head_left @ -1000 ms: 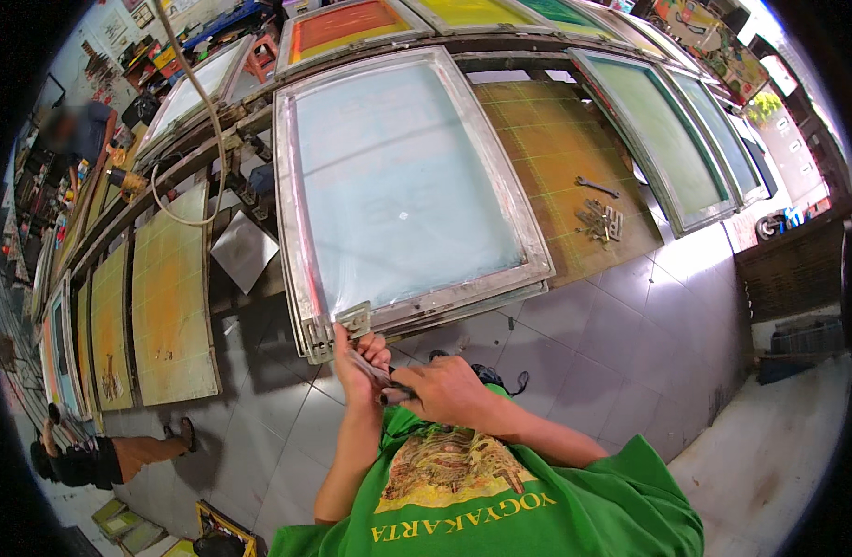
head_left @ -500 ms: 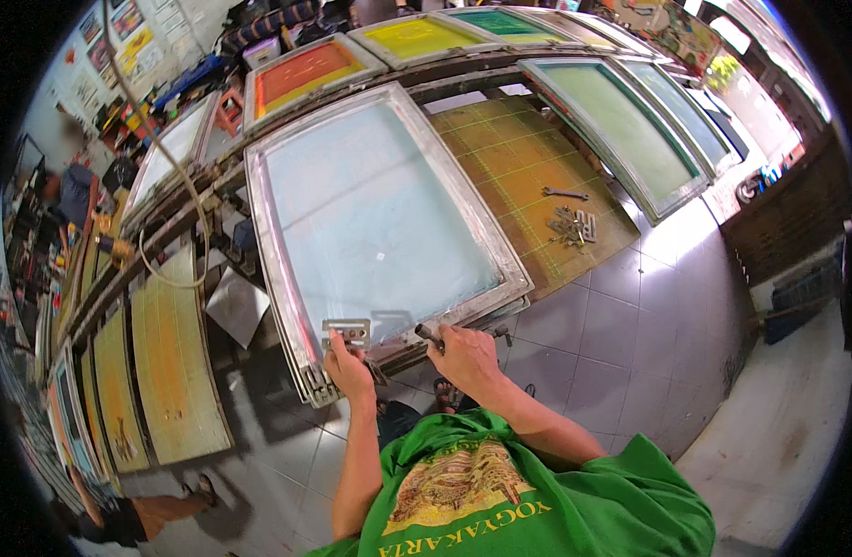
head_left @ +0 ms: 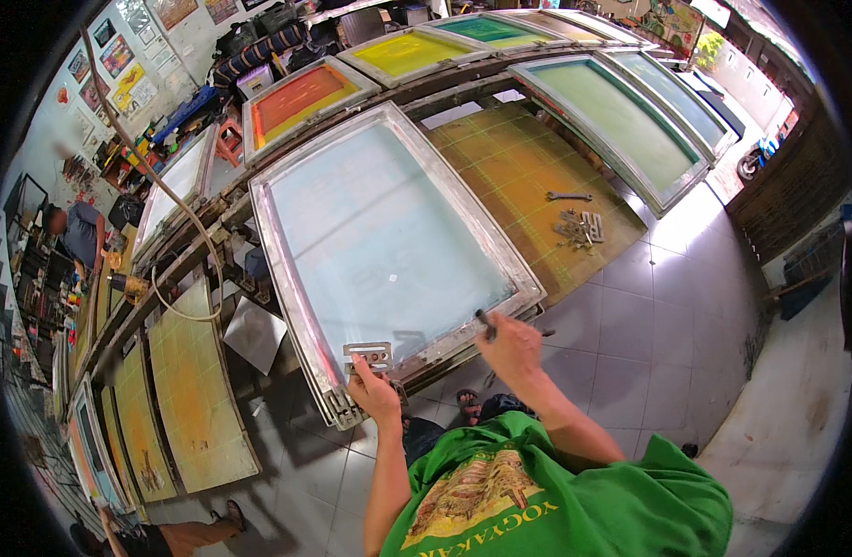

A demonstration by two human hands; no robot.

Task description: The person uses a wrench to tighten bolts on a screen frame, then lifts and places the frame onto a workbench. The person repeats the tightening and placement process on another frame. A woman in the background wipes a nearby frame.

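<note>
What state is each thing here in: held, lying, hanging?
Left hand: closed around slotted plate
Slotted plate: held near pale screen
Right hand: closed around dark tool
Dark tool: held, apart from slotted plate
Pale screen: lying over another frame
Wrench: lying on board
Metal parts: loosely heaped beside wrench
Cord: hanging looped

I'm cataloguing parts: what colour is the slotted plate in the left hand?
The slotted plate is silvery grey, best in head view.

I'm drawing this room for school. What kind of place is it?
It's probably a screen-printing workshop: I see a large pale framed screen, an orange screen and a yellow screen beyond it, and a grid-lined board.
</note>
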